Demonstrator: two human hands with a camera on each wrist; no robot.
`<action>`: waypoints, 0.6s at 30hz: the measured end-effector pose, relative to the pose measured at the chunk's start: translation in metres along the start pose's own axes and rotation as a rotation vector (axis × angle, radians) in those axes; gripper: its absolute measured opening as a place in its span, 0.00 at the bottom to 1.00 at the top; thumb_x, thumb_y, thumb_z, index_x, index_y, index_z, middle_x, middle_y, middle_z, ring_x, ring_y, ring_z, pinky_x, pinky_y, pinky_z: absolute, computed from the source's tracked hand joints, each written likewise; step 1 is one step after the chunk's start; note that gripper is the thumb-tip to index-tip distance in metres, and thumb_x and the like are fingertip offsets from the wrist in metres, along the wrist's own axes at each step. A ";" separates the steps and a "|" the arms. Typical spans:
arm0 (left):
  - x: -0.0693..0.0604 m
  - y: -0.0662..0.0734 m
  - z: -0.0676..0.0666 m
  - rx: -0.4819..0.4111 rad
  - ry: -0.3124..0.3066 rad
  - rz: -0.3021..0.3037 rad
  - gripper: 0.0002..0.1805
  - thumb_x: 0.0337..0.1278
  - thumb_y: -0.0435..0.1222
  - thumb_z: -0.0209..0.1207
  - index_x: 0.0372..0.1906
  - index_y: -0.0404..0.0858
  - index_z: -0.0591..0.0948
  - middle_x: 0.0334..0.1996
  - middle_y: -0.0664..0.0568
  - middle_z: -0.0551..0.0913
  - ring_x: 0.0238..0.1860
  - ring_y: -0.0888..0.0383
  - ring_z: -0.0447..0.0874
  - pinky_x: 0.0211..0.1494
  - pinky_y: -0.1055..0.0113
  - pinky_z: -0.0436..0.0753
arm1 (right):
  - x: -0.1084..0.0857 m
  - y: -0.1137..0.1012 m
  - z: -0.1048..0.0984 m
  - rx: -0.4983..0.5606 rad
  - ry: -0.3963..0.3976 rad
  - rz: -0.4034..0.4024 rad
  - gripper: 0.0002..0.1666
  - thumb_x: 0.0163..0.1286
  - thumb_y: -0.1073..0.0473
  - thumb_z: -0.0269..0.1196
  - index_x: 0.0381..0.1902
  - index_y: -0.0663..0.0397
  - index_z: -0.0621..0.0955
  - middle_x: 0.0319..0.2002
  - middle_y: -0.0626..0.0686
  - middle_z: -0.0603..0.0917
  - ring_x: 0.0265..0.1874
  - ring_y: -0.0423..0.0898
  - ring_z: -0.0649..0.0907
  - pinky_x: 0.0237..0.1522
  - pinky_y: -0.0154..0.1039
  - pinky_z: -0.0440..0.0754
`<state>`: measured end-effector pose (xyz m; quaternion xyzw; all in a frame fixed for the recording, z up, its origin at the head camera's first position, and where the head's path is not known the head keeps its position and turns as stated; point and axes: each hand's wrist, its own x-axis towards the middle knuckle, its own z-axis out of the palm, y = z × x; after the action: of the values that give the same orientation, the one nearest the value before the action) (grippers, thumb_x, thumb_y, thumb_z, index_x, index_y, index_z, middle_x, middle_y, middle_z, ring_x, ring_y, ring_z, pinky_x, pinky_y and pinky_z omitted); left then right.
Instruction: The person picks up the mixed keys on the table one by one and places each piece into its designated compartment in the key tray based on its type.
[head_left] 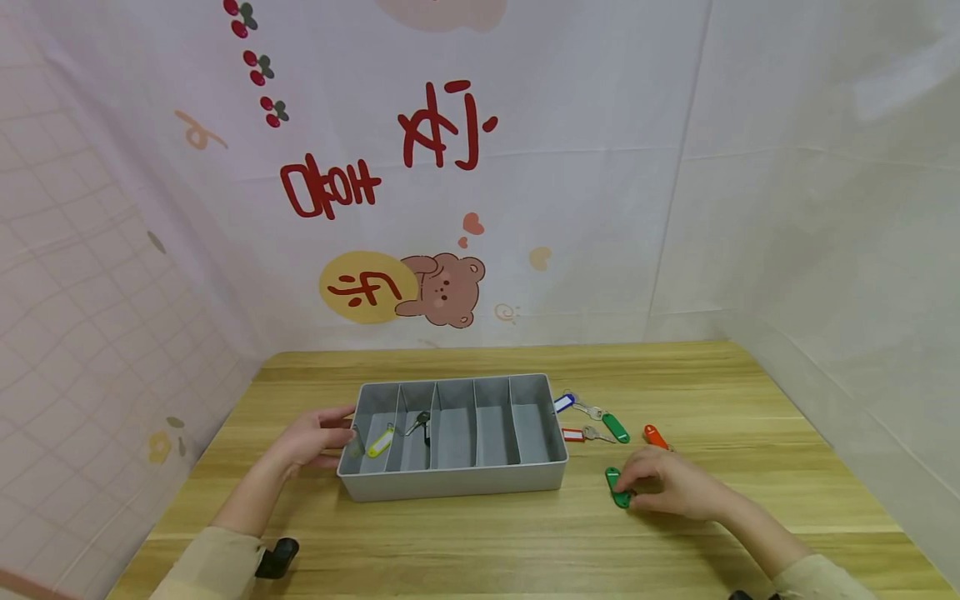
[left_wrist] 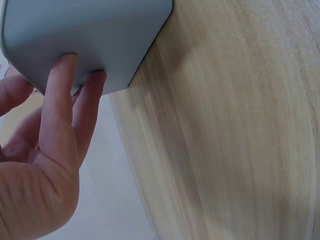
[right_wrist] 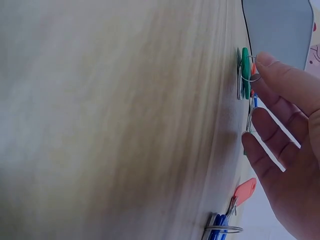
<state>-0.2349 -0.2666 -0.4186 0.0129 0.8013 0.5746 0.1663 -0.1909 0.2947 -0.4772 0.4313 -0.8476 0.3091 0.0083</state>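
A grey tray (head_left: pixel 450 485) with several compartments stands on the wooden table. At its left end, my left hand (head_left: pixel 315 437) rests with fairly straight fingers; in the left wrist view, fingertips of the left hand (left_wrist: pixel 55 135) press on the tray's outer wall (left_wrist: pixel 100 35). Right of the tray, my right hand (head_left: pixel 678 486) has thumb and forefinger at a green key tag (head_left: pixel 613 477). The right wrist view shows the right hand (right_wrist: pixel 290 120) pinching near the ring of the green tag (right_wrist: pixel 245 75), its other fingers spread.
Inside the tray lie a yellow tag (head_left: pixel 380 443) and a dark key (head_left: pixel 423 418). Right of it are a blue tag (head_left: pixel 564 403), a red tag (head_left: pixel 573 435), another green tag (head_left: pixel 616 427) and an orange-red tag (head_left: pixel 655 437). A blue tag (right_wrist: pixel 218 226) lies nearest the right wrist camera.
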 end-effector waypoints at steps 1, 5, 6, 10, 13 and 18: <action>0.000 0.000 0.000 -0.001 0.000 0.001 0.36 0.65 0.28 0.57 0.74 0.26 0.58 0.65 0.23 0.66 0.49 0.43 0.83 0.43 0.53 0.86 | 0.000 0.000 0.000 -0.006 0.000 -0.001 0.12 0.62 0.57 0.72 0.43 0.40 0.86 0.43 0.40 0.83 0.45 0.41 0.79 0.47 0.38 0.78; 0.000 0.000 0.000 -0.004 -0.003 0.003 0.36 0.65 0.28 0.57 0.74 0.26 0.57 0.65 0.23 0.65 0.50 0.43 0.82 0.44 0.52 0.86 | 0.001 0.001 0.001 -0.023 0.001 -0.011 0.11 0.61 0.58 0.73 0.41 0.38 0.86 0.41 0.38 0.83 0.43 0.39 0.79 0.46 0.38 0.78; 0.000 0.000 0.000 -0.004 -0.004 0.004 0.36 0.65 0.28 0.57 0.74 0.26 0.57 0.65 0.23 0.65 0.50 0.43 0.82 0.44 0.51 0.86 | 0.001 0.001 0.001 -0.026 0.002 -0.014 0.11 0.61 0.58 0.73 0.41 0.38 0.86 0.41 0.37 0.83 0.43 0.39 0.79 0.46 0.38 0.78; 0.000 0.000 0.001 -0.004 -0.001 0.002 0.36 0.65 0.27 0.57 0.74 0.27 0.57 0.65 0.23 0.65 0.50 0.43 0.82 0.44 0.51 0.86 | 0.001 0.003 0.002 -0.027 0.000 -0.021 0.11 0.61 0.59 0.73 0.40 0.38 0.87 0.41 0.36 0.83 0.42 0.38 0.79 0.45 0.38 0.78; -0.001 0.000 0.002 -0.006 0.000 -0.001 0.35 0.65 0.27 0.56 0.74 0.27 0.58 0.65 0.23 0.65 0.50 0.43 0.82 0.44 0.52 0.86 | 0.001 0.004 0.003 -0.037 0.005 -0.025 0.11 0.60 0.59 0.73 0.39 0.37 0.87 0.40 0.36 0.82 0.42 0.38 0.79 0.45 0.38 0.78; -0.001 0.000 0.002 -0.015 0.001 -0.005 0.35 0.65 0.27 0.56 0.74 0.26 0.58 0.65 0.23 0.65 0.50 0.42 0.83 0.44 0.52 0.86 | 0.002 0.007 0.004 -0.050 0.019 -0.046 0.12 0.59 0.61 0.74 0.37 0.37 0.86 0.38 0.35 0.82 0.40 0.36 0.79 0.44 0.37 0.78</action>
<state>-0.2331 -0.2647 -0.4191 0.0096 0.7970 0.5803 0.1674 -0.1959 0.2942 -0.4835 0.4474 -0.8447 0.2918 0.0340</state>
